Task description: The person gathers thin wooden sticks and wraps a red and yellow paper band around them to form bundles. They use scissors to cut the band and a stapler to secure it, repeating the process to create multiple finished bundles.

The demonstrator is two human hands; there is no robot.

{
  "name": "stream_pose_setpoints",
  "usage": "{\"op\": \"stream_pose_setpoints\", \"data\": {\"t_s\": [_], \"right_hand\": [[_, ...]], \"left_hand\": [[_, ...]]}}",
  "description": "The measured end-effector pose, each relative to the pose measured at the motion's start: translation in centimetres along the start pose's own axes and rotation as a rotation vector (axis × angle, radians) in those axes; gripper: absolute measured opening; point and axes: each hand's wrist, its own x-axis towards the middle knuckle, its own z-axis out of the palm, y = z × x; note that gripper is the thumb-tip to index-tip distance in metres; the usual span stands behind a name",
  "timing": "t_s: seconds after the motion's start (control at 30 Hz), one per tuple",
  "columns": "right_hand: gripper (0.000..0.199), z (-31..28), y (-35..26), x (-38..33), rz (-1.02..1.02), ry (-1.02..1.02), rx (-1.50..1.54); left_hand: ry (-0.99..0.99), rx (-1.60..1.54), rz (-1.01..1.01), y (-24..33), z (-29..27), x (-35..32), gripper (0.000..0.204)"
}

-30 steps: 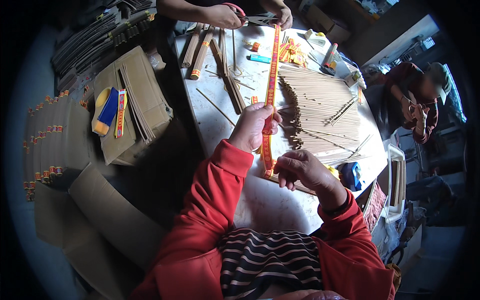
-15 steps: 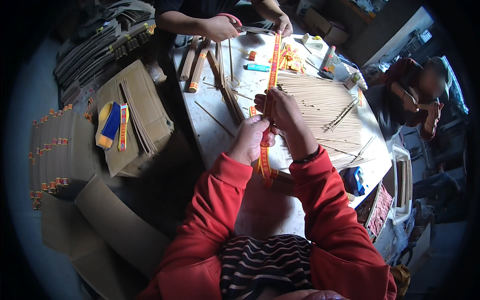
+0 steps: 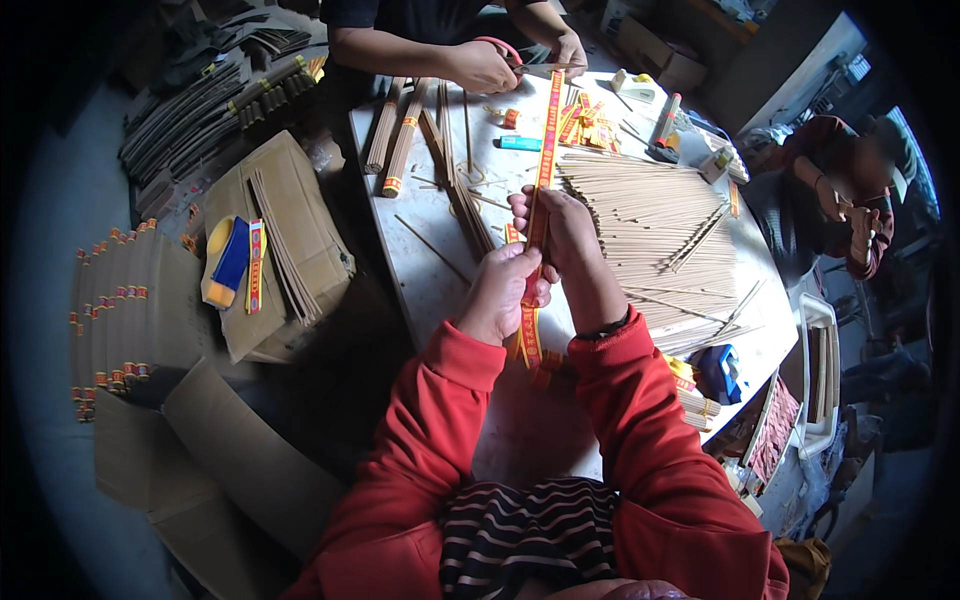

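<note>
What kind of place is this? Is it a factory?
Probably a small workshop for packing incense sticks. A big pile of thin sticks covers the table, both hands slide a long red-and-yellow sleeve over a bundle, and finished packs lie stacked nearby.

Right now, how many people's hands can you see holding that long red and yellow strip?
2: the left hand grips the strip low, the right hand just above it. The co-worker's hands work at its far end.

Soft daylight on the pale table [image 3: 440,280], dark vignetted fisheye rim, bent edges, slight blur outward.
</note>
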Motion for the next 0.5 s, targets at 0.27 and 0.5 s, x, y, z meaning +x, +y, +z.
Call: {"op": "stream_pose_setpoints", "data": {"t_s": [0.27,0.5], "right_hand": [[0.023,-0.24,0.32,0.25,0.003,-0.036,0.012],[0.023,-0.32,0.13,0.08,-0.002,-0.037,0.009]], "left_hand": [[0.008,0.009,0.007,0.0,-0.12,0.11,0.01],[0.037,0.033,0.02,-0.02,0.32,-0.05,0.011]]}}
